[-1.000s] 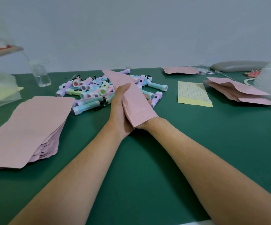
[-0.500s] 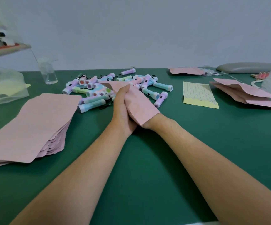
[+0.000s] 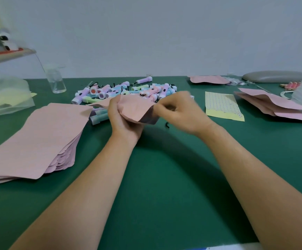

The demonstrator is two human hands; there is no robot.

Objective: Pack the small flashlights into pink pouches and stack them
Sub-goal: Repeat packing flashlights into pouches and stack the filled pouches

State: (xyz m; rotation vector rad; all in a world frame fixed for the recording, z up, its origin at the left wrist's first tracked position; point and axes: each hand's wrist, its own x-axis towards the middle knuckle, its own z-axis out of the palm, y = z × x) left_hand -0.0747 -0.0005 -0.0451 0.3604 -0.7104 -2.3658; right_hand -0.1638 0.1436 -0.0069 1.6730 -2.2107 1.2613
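Green matting covers the desk [image 3: 164, 177], and two bare forearms reach across it from the near edge. Left of them lies a thick stack of flat pink pouches [image 3: 34, 138]. Further in, both hands hold one pink pouch [image 3: 135, 109] raised just above the desk. The left hand [image 3: 124, 120] grips its left side with curled fingers. The right hand [image 3: 180, 112], blurred, pinches its right edge. A short black cord [image 3: 167, 124] shows just under that hand. Directly behind the held pouch is the heap of small pastel flashlights [image 3: 128, 89]. A yellow dotted sheet [image 3: 222, 105] lies to the right, with a loose pile of pink pouches [image 3: 273, 105] beyond it. A clear bottle [image 3: 56, 82] stands far left near a plastic bag [image 3: 3, 96]. Another pink pouch [image 3: 208, 79] and a grey pad [image 3: 274, 76] lie against the pale wall.
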